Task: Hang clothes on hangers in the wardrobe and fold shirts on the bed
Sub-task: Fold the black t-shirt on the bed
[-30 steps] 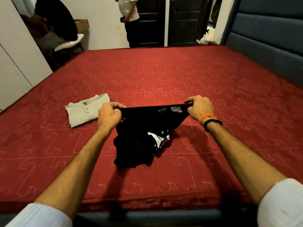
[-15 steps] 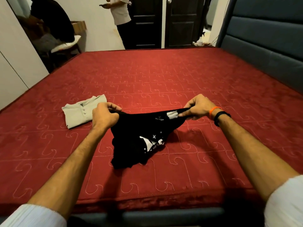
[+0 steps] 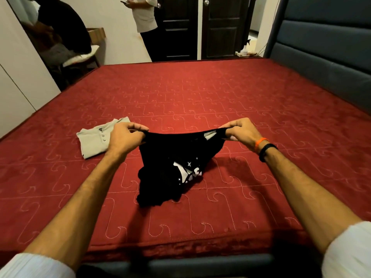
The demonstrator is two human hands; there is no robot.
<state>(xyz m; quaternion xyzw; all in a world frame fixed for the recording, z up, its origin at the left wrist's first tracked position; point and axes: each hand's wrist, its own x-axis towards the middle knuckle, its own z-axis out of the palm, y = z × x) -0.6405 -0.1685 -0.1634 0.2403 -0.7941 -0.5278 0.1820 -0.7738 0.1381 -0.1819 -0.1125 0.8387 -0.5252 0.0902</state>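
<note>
Right now the person is holding a black shirt [image 3: 170,169] up over the red bed [image 3: 220,101], near its front edge. The left hand [image 3: 125,137] is pinching one end of the shirt's top edge with curled fingers, and the right hand [image 3: 240,132] is pinching the other end, so the edge is stretching between them while the rest is hanging bunched, its lower part resting on the bed. I'd say the collar end is being found and spread before folding. To do it well, the hands ought to be drawing farther apart and giving a shake so the body drops flat, print side down. A folded grey shirt [image 3: 96,137] is lying just beside the left hand, apart from the black one.
</note>
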